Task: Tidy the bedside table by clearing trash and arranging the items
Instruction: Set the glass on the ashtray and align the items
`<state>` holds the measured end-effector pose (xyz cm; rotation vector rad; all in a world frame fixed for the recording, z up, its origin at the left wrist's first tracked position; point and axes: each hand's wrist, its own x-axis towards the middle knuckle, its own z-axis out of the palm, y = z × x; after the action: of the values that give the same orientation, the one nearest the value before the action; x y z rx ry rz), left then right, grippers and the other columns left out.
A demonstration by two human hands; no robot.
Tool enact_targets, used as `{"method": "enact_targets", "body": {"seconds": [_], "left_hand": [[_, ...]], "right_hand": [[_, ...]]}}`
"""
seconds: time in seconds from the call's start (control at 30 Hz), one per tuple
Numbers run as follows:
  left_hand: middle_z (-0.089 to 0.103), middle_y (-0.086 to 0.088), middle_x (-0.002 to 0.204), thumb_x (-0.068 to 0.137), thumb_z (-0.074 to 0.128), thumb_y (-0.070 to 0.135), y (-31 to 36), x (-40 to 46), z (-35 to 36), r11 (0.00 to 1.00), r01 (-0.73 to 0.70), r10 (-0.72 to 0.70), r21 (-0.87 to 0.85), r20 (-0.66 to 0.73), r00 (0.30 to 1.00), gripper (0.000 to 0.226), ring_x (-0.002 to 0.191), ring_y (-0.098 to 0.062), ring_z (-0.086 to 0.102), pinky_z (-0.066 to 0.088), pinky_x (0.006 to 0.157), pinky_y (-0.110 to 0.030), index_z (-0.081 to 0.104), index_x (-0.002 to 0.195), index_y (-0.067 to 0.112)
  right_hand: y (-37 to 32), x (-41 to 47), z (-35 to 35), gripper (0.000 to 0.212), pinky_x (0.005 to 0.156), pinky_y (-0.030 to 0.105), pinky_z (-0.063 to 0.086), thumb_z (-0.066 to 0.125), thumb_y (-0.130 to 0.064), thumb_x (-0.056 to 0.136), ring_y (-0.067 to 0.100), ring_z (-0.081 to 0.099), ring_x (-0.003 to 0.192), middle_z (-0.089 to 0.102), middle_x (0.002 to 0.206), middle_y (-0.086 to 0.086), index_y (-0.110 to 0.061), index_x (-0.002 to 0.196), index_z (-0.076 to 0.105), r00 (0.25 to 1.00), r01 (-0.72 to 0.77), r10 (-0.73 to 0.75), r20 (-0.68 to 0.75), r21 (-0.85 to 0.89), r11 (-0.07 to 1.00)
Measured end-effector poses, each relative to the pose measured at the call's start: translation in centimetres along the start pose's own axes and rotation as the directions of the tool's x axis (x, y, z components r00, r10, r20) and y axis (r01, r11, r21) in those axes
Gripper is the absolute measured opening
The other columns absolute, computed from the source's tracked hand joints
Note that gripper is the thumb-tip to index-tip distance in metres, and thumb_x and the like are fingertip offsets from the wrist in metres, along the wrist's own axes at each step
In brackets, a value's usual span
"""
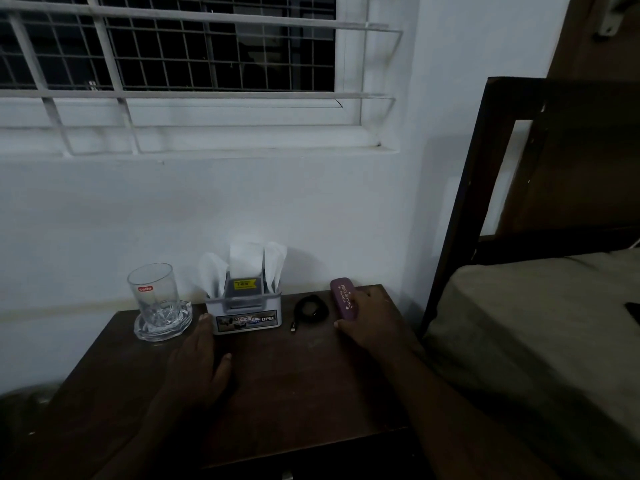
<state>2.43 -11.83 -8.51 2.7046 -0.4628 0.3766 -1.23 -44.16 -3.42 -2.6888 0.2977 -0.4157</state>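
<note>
Glass (153, 295) left of holder (244, 310), cable (309, 310) right.

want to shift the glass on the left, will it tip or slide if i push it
The glass stands in a cut-glass dish, so pushing it high would probably tip it rather than slide it. Both look clear, smooth and breakable, likely slippery. Moving the dish itself seems safer.

Purple case (343, 298); black cable (310, 310); clear glass (152, 292), red label; dark brown table (294, 382).

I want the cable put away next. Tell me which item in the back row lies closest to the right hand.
The purple spectacle case: the right hand rests against it, whereas the coiled black cable lies apart, to its left.
</note>
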Motion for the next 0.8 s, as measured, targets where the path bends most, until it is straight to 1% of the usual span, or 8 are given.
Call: {"method": "enact_targets", "body": {"seconds": [0.13,0.23,0.3,0.43,0.6,0.67,0.8], "left_hand": [[0.037,-0.027,0.150,0.080,0.033,0.054,0.7,-0.4,-0.2,1.000,0.016,-0.016,0.000,-0.031,0.999,0.089,0.135,-0.040,0.042,0.039,0.107,-0.053,0.030,0.146,-0.006],[0.035,-0.025,0.151,0.078,0.029,0.057,0.9,-0.4,-0.4,1.000,0.015,-0.015,0.003,-0.041,0.999,0.093,0.137,-0.039,0.040,0.038,0.108,-0.052,0.027,0.148,-0.005],[0.035,-0.025,0.152,0.080,0.031,0.056,0.8,-0.3,-0.3,1.000,0.018,-0.018,0.001,-0.044,0.999,0.091,0.137,-0.039,0.040,0.038,0.108,-0.052,0.026,0.148,-0.005],[0.040,-0.025,0.149,0.081,0.043,0.048,0.5,-0.2,-0.1,1.000,0.018,-0.018,0.008,-0.019,1.000,0.085,0.131,-0.039,0.046,0.042,0.103,-0.053,0.025,0.149,-0.002],[0.044,-0.023,0.146,0.082,0.038,0.054,0.3,-0.2,-0.1,1.000,0.003,-0.003,0.004,-0.017,1.000,0.085,0.130,-0.038,0.048,0.044,0.101,-0.052,0.028,0.147,-0.001],[0.042,-0.023,0.147,0.084,0.042,0.051,0.1,-0.1,0.0,1.000,0.005,-0.005,0.004,-0.014,1.000,0.083,0.131,-0.037,0.046,0.043,0.102,-0.052,0.027,0.147,-0.001],[0.048,-0.023,0.140,0.083,0.043,0.051,-0.2,0.1,0.4,1.000,0.010,-0.010,0.004,-0.010,1.000,0.079,0.124,-0.037,0.051,0.046,0.098,-0.051,0.031,0.143,0.002]], "right_hand": [[-0.3,-0.1,-0.2,0.066,0.096,0.031,0.044,0.071,-0.048,0.073,0.022,0.051,0.117,0.047,0.130,0.006,-0.019,0.130,0.054,1.000,-0.014,0.014,-0.002,-0.004,1.000],[-0.4,-0.2,-0.3,0.065,0.094,0.031,0.044,0.070,-0.048,0.073,0.023,0.051,0.116,0.047,0.129,0.006,-0.019,0.130,0.054,1.000,-0.017,0.017,0.011,-0.006,1.000],[-0.4,-0.3,-0.3,0.066,0.094,0.031,0.044,0.071,-0.048,0.073,0.023,0.051,0.116,0.047,0.129,0.007,-0.019,0.130,0.053,1.000,-0.021,0.021,0.015,-0.011,1.000],[-0.4,-0.5,-0.3,0.068,0.095,0.033,0.045,0.072,-0.050,0.072,0.024,0.050,0.116,0.048,0.127,0.007,-0.019,0.130,0.053,1.000,-0.024,0.024,0.010,-0.021,0.999],[-0.6,-0.6,-0.4,0.070,0.094,0.032,0.045,0.072,-0.049,0.073,0.024,0.050,0.115,0.048,0.127,0.007,-0.019,0.132,0.050,1.000,-0.027,0.028,0.014,-0.026,0.999],[-0.6,-0.7,-0.5,0.070,0.094,0.031,0.044,0.072,-0.048,0.074,0.024,0.051,0.115,0.047,0.127,0.007,-0.019,0.133,0.049,0.999,-0.028,0.028,0.018,-0.037,0.999],[-0.6,-0.6,-0.4,0.071,0.094,0.032,0.045,0.072,-0.050,0.074,0.024,0.050,0.116,0.046,0.128,0.007,-0.018,0.134,0.050,0.999,-0.040,0.041,0.010,-0.043,0.998]]}}
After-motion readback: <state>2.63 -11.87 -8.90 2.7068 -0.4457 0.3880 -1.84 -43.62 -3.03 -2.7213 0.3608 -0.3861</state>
